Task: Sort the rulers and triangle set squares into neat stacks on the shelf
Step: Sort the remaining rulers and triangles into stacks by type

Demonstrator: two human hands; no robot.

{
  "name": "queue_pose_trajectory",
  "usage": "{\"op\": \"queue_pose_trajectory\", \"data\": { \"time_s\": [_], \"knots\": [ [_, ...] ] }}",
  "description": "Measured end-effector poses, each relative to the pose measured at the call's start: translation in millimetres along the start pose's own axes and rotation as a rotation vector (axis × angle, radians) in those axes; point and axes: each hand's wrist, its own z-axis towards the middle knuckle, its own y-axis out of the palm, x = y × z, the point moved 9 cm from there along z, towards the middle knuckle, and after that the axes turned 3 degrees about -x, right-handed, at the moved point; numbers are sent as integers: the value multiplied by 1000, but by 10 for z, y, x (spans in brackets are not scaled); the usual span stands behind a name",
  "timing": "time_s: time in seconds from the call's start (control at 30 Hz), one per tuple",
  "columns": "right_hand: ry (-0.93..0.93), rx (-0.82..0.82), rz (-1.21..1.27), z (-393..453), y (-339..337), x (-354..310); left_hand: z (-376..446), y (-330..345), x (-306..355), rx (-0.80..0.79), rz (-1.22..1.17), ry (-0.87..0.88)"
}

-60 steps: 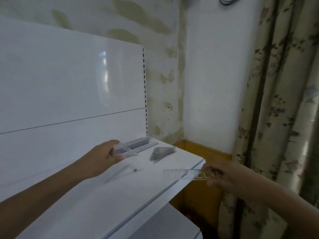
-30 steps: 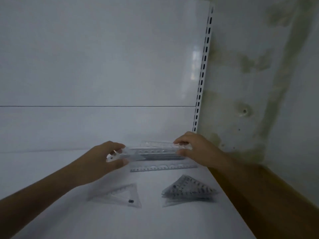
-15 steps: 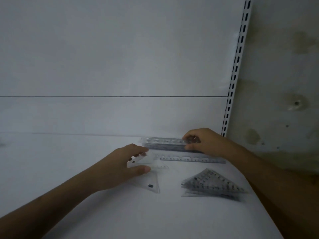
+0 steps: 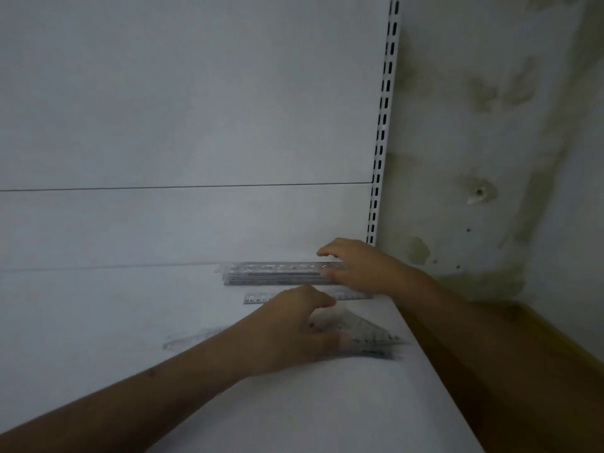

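A stack of clear rulers (image 4: 274, 273) lies along the back panel of the white shelf (image 4: 98, 322). My right hand (image 4: 362, 269) pinches the stack's right end, fingers behind and thumb in front. One loose clear ruler (image 4: 258, 298) lies flat just in front of the stack, partly hidden by my hands. My left hand (image 4: 291, 335) grips a clear triangle set square and holds it on the stack of set squares (image 4: 369, 341) near the shelf's right edge. The stack's left part is hidden under my hand.
A blurred, faint clear shape (image 4: 192, 340) lies on the shelf left of my left wrist. A slotted white upright (image 4: 382, 125) marks the shelf's right end, with a stained wall (image 4: 490, 158) beyond. Brown wood trim (image 4: 539, 338) runs below on the right.
My left hand has carried the loose set square rightwards onto the triangle stack. My right hand stays on the ruler stack's right end. The view has shifted a little.
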Motion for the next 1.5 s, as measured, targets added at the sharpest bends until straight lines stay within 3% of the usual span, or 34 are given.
{"op": "queue_pose_trajectory", "data": {
  "time_s": [0.13, 0.37, 0.6, 0.87, 1.17, 1.33, 1.5],
  "knots": [
    [-2, 41, 2, -198, -147, 35, 122, 220, 50, -81, 95, 17],
    [2, 17, -3, -286, -143, 32, 142, 219, 2, -55, 13, -15],
    [-66, 53, -104, -58, -236, -363, -397, -485, -559, 193, -121, -103],
    [-301, 26, -193, 459, 40, -2249, -1997, -1241, -1869, 350, -15, -315],
    [-537, -94, -171, 1128, 1083, -4676, -4346, -2095, -2934, 510, 186, -544],
    [-563, -168, -185, 1476, 1574, -5454, -5333, -2374, -3447, 574, 141, -679],
    [-542, -196, -188, 2014, 1888, -5922, -5773, -2516, -3916, 558, 109, -736]
  ]
}}
